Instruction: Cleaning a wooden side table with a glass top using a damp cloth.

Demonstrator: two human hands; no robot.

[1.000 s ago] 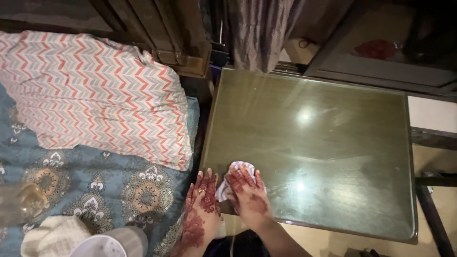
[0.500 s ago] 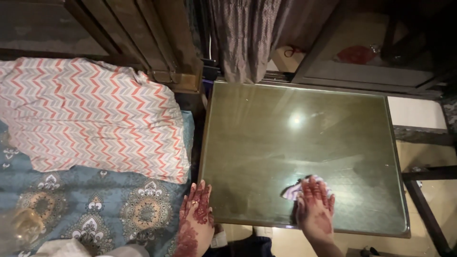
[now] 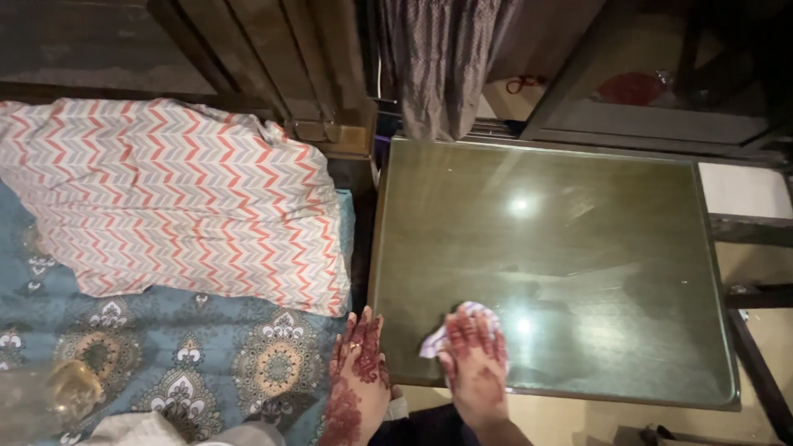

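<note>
- The scene is dim and warm-toned, lit from overhead.
- Two bright glare spots and pale streaks reflect off the glossy surface.
- The upper corners fall into deep shadow.
- The glass object at lower left is blurred.
- Straight lines bow slightly at the edges.

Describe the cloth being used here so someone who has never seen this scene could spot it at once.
Start at the glass-topped table that stands beside the bed. At its near edge the right hand presses flat on a small crumpled cloth, white with purple stripes, peeking out from under the fingers. It is the only loose item on the glass; the left hand rests on the table's corner, empty.
</note>
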